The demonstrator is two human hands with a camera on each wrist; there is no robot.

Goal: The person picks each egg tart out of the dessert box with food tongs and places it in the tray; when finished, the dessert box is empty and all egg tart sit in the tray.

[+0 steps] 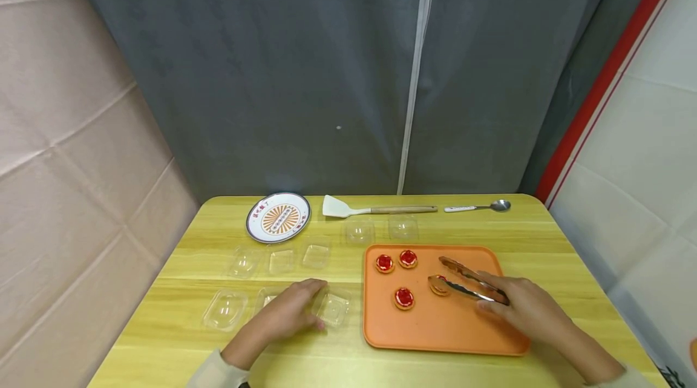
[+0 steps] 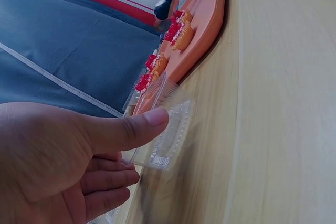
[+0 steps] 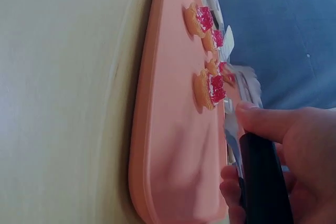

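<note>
My left hand [image 1: 291, 309] is beside a clear plastic box [image 1: 333, 308], thumb and fingers near its left side. In the left wrist view the thumb lies across the box and the other fingers are loosely extended. My right hand [image 1: 525, 306] grips metal tongs with a dark handle [image 3: 265, 182] above the orange tray [image 1: 435, 336]. The tongs' arms are spread, one tip over a small tart [image 1: 437, 286] with red topping. Whether the tips touch that tart, I cannot tell. Other red-topped tarts [image 1: 404, 298] lie on the tray's left half.
More clear boxes [image 1: 225, 309] stand left of the tray, and two clear pieces [image 1: 403, 227] behind it. Along the back lie a patterned plate [image 1: 258, 224], a white spatula [image 1: 337, 207] and a spoon [image 1: 500, 205]. A grey curtain [image 1: 299, 73] hangs behind the table.
</note>
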